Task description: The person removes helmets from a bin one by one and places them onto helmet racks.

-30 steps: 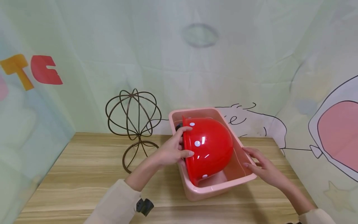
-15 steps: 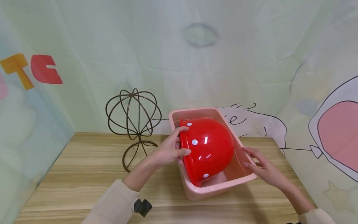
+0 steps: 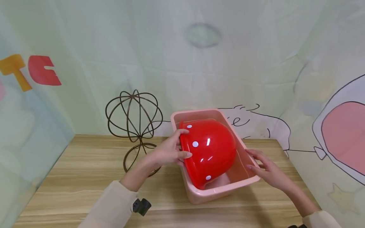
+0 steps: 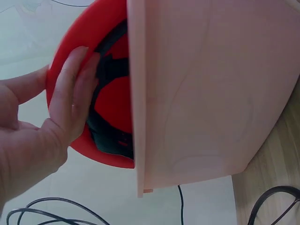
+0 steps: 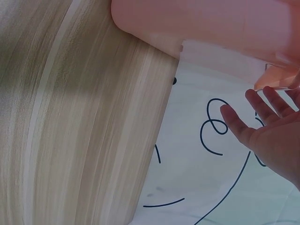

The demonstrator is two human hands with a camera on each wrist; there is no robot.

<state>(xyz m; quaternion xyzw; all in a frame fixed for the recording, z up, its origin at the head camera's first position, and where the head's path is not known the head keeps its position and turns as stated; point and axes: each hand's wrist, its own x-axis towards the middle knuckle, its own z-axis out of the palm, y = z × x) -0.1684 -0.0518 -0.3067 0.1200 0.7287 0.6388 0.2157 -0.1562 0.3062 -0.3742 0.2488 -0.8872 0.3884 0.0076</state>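
Observation:
A red helmet (image 3: 211, 152) with white dots lies on its side in a pink plastic bin (image 3: 222, 190). My left hand (image 3: 171, 150) grips the helmet's rim at its left side. In the left wrist view, the thumb is outside the rim and the fingers (image 4: 70, 89) reach inside, beside the black straps (image 4: 115, 68). The helmet's opening faces left, over the bin's edge. At the bin's right edge, my right hand (image 3: 268, 167) rests its fingertips on the rim, the fingers loosely spread; in the right wrist view they reach up to the bin's edge.
A dark wire stand (image 3: 139, 136) with a round cage top and ring base stands left of the bin on the wooden table (image 3: 85, 177). A printed curtain (image 3: 142, 47) hangs behind and at both sides. Dark cables (image 4: 51, 213) show in the left wrist view.
My left hand has drawn the helmet's rim a little to the left and turned it slightly, so the dark straps no longer show in the head view. My right hand keeps its place on the bin.

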